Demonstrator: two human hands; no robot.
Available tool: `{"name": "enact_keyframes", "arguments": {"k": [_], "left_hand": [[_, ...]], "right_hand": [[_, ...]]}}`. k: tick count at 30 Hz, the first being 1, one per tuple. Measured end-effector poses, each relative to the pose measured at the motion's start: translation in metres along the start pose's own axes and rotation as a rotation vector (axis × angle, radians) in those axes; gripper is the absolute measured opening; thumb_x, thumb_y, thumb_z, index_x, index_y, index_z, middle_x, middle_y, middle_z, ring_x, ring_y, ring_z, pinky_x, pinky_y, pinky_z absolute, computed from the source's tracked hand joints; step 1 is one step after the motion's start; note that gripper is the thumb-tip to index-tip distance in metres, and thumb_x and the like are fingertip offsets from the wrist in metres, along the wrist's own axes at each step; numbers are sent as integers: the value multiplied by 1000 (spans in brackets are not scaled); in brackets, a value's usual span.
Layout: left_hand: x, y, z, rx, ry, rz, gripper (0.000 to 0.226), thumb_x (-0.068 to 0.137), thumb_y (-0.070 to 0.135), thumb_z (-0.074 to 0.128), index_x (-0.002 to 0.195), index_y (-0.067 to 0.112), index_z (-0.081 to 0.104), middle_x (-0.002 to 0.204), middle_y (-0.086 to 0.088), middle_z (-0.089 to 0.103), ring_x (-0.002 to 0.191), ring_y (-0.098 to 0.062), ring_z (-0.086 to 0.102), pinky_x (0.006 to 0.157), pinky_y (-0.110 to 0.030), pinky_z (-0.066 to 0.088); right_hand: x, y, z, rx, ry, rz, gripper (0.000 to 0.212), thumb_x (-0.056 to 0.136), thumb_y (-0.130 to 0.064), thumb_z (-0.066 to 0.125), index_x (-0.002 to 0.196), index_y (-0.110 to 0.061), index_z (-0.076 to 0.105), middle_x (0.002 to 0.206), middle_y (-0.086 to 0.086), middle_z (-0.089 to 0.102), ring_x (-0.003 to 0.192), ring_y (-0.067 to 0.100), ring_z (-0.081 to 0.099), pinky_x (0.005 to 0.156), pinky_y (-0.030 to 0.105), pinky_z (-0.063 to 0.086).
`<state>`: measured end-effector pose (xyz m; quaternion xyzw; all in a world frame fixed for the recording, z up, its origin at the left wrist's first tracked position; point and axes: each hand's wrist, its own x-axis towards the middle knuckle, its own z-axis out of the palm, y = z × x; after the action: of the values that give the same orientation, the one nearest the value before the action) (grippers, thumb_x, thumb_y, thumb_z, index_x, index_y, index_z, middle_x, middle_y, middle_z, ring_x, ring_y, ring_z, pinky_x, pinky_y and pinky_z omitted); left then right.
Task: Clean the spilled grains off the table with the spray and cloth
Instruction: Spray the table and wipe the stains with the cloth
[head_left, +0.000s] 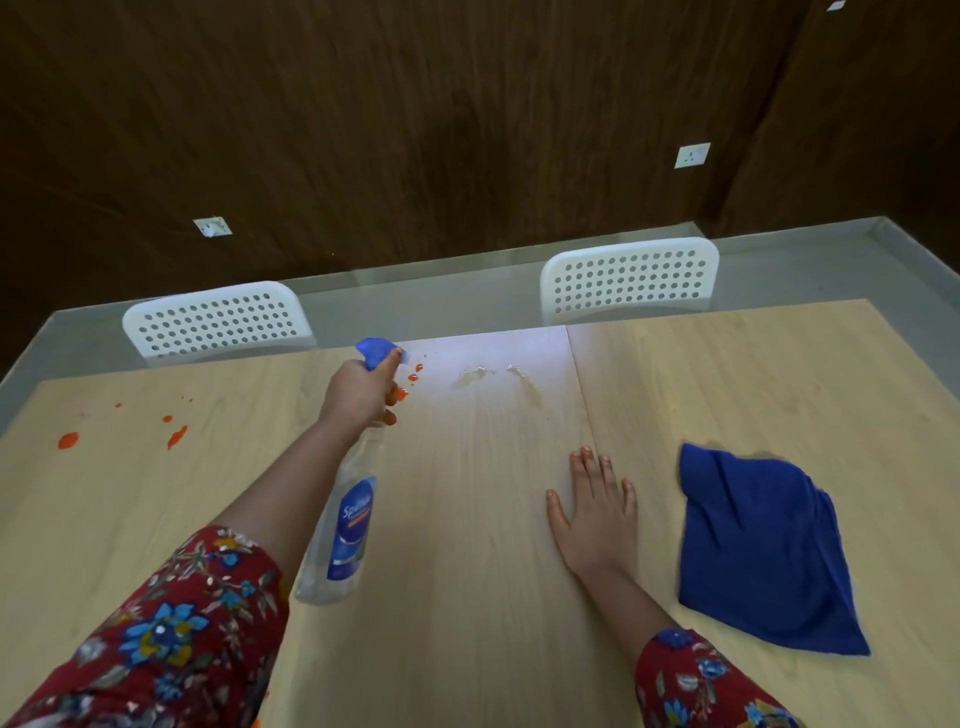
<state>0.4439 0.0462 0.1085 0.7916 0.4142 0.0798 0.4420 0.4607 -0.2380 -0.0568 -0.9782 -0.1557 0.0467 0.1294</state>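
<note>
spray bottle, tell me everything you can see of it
The spray bottle is clear plastic with a blue trigger head and a blue label with white lettering. It is tilted, nozzle aimed away toward the far side of the table. The left hand grips its neck, a finger on the trigger. Its base looks lifted off the tabletop.

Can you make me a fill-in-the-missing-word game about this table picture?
1. The left hand holds the spray bottle, and its trigger head is coloured ____.
2. The right hand lies flat on the ____.
3. The blue cloth lies to the ____ of the right hand.
4. Behind the table stand ____ white chairs.

Missing words: blue; table; right; two
</note>
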Motion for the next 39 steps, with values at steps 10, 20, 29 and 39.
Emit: {"name": "enact_keyframes", "arguments": {"k": [10, 20, 29, 39], "left_hand": [[-10, -46, -80, 48, 196, -9, 50, 92, 54, 52, 86, 6, 63, 81, -9, 68, 57, -24, 65, 65, -37, 52], [-65, -106, -112, 159, 160, -187, 51, 92, 54, 50, 76, 7, 61, 73, -7, 67, 50, -23, 64, 61, -32, 48], [-116, -84, -87, -91, 22, -87, 43, 91, 52, 55, 68, 17, 64, 77, -7, 66, 49, -25, 59, 58, -31, 48], [-151, -51, -42, -217, -76, 28, 47, 92, 51, 54, 72, 9, 60, 84, -11, 68, 47, -23, 58, 58, -30, 46]], "right_hand": [[1, 0, -1, -21, -16, 6, 69, 98, -55, 20, 156, -21, 9, 163, -5, 9, 150, 14, 6, 122, 41, 4], [0, 3, 1, -14, -15, -20, 76, 91, -60, 10, 155, -20, 15, 162, -3, 16, 150, 17, 9, 121, 42, 5], [1, 4, 0, -16, -37, -20, 73, 93, -58, 13, 155, -21, 13, 163, -3, 14, 150, 18, 8, 121, 43, 6], [1, 6, -1, -42, -90, -31, 78, 88, -60, 2, 156, -22, 4, 164, -4, 2, 150, 17, -1, 120, 42, -1]]}}
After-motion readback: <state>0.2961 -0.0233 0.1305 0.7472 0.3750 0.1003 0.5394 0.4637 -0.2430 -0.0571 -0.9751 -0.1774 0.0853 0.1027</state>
